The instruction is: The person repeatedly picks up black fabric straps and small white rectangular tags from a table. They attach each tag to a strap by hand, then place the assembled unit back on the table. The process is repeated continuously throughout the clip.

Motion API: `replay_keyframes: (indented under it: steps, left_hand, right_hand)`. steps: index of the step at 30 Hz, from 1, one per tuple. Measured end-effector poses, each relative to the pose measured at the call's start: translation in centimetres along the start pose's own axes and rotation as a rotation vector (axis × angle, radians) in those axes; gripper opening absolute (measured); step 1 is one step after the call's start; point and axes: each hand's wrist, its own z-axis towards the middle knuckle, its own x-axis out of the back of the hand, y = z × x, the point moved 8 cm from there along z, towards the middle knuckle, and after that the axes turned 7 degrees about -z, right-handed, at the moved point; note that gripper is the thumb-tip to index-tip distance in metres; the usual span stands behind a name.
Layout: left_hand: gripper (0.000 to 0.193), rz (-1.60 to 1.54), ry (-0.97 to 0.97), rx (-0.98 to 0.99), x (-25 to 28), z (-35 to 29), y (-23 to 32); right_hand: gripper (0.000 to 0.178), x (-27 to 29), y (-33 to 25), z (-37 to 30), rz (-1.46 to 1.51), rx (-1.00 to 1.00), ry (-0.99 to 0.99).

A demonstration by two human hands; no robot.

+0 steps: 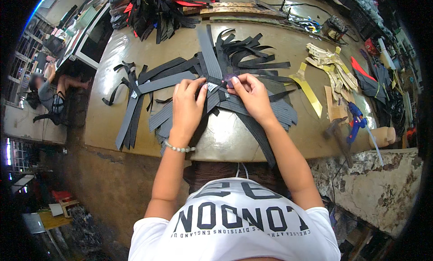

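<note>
A heap of dark grey and black fabric straps (266, 109) lies on the table in front of me, several joined in Y shapes. My left hand (188, 100) has its thumb and fingers closed on a strap piece (213, 82) beside a small white label. Between the thumb and fingers of my right hand (253, 97) is a small dark purple piece (229, 79), pressed close to the strap junction; its exact kind cannot be made out. One grey strap (209, 53) points away from me. A separate Y-shaped strap bundle (135, 90) with a white label lies to the left.
Yellow Y-shaped pieces (309, 87) lie right of the heap. Beyond them are a blue glue gun (356, 121), a hammer (341, 137) and a tan roll (383, 137). More black straps (158, 12) and wooden strips (243, 9) line the far side. Another person (50, 93) sits at far left.
</note>
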Motion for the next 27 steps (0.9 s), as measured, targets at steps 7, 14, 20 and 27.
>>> replay_keyframes:
  steps: [7,14,20,27]
  left_hand:
    - [0.013,-0.046,0.069,-0.024,-2.4,-2.2,2.3]
    - [0.009,-0.128,0.094,0.006,-2.6,-2.1,0.9]
    - [0.008,-0.25,0.1,0.077,-2.3,-2.3,0.3]
    - [0.012,-0.46,-0.348,0.094,-2.6,-3.4,1.9]
  right_hand:
    - [0.02,0.0,-0.4,-0.6,0.153,0.125,0.146]
    - [0.014,-0.1,-2.8,-1.6,-0.21,0.368,0.186]
    - [0.016,-0.6,-2.3,-1.4,-0.355,0.414,0.187]
    - [0.022,0.2,-1.8,-0.7,-0.249,0.273,0.31]
